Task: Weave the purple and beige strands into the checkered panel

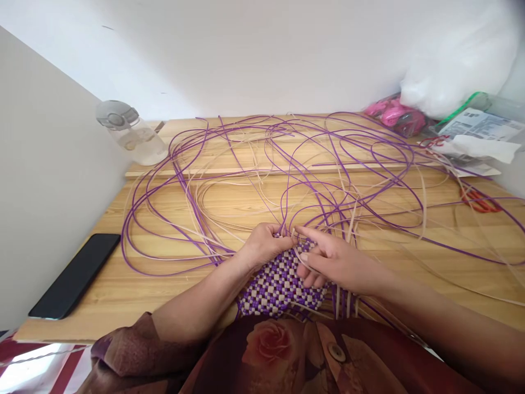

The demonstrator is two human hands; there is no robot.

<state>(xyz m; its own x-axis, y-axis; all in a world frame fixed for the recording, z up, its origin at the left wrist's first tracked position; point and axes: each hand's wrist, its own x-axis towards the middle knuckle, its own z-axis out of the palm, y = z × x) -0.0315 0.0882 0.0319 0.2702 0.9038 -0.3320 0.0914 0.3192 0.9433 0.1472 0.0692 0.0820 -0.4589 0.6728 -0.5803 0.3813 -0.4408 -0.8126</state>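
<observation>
A purple and beige woven panel [270, 287] with a checked pattern lies at the table's near edge, against my shirt. Long purple and beige strands run out from its far and right edges. My left hand [266, 241] is closed on the panel's far edge, thumb on top and fingers mostly behind it. Over the panel's upper right, my right hand [328, 257] has its index finger stretched toward the left thumb. Its other fingers are curled, and a beige strand [301, 254] passes under its thumb. Just between the two hands, a short beige strand end stands up.
Loops of purple strands [176, 169] spread across the wooden table [106, 284]. A black phone [76, 276] lies at left, with a clear bottle [139, 139] behind it. Orange-handled scissors [479, 201], papers [471, 148] and a pink bundle [396, 115] are at right.
</observation>
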